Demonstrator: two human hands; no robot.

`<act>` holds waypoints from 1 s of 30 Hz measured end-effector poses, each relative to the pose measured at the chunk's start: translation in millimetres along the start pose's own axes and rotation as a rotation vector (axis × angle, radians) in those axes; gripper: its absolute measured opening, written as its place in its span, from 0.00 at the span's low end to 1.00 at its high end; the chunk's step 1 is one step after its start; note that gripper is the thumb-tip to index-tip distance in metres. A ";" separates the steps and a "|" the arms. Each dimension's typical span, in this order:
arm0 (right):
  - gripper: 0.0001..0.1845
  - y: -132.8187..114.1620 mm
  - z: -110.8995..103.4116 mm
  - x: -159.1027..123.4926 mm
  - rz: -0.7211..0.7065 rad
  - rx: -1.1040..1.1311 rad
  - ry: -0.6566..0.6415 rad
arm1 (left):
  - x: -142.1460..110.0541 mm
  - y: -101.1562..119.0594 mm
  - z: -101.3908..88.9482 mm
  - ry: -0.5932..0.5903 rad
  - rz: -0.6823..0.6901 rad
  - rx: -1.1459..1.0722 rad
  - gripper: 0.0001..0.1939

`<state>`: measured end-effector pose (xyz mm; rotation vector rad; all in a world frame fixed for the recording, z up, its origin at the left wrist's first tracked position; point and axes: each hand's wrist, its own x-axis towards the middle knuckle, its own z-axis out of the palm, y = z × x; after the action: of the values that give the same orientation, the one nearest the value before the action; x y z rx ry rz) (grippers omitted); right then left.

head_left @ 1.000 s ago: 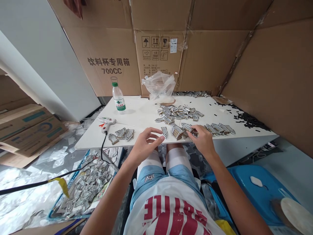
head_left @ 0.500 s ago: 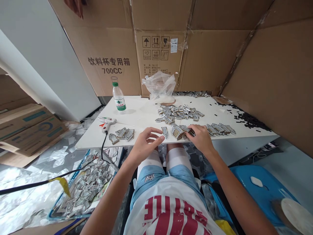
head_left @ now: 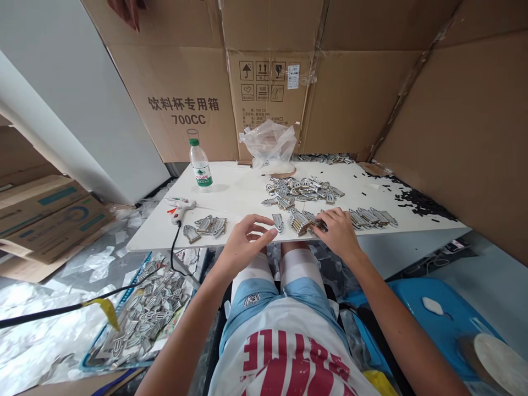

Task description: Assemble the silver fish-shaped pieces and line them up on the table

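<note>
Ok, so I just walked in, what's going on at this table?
Someone sits at a white table, handling small grey pieces. The left hand is curled beside a single piece near the front edge; whether it grips it is hard to tell. The right hand has its fingers at pieces next to a small stack. A larger loose pile lies behind them, and a row sits to the right. A glue gun lies to the left, near a smaller cluster.

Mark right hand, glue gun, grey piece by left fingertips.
Right hand (head_left: 339,232): head view, back of the hand.
Glue gun (head_left: 180,211): head view, its pale body.
Grey piece (head_left: 278,221): head view, middle of its face.
</note>
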<state>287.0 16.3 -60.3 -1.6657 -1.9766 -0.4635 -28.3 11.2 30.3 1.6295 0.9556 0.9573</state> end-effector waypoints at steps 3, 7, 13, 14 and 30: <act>0.06 -0.9 -0.9 -1.3 -0.001 0.004 -0.002 | -0.2 0.1 -0.4 0.000 0.011 0.007 0.15; 0.07 -0.8 -9.6 -3.9 0.008 0.074 0.001 | 0.2 1.3 -1.3 0.000 0.007 0.009 0.15; 0.10 12.8 -31.2 3.4 0.091 0.242 0.064 | 6.7 -8.4 -7.8 0.044 0.075 0.200 0.12; 0.11 16.2 -33.4 8.1 0.115 0.243 0.079 | 8.3 -12.3 -9.7 0.053 0.101 0.279 0.11; 0.07 22.2 47.8 166.0 0.075 0.401 -0.588 | 16.0 -63.6 -13.4 -0.197 0.221 1.139 0.20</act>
<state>281.5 181.2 -4.2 -1.7182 -2.1938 0.4840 -43.5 43.9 -26.1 2.7501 1.2955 0.3220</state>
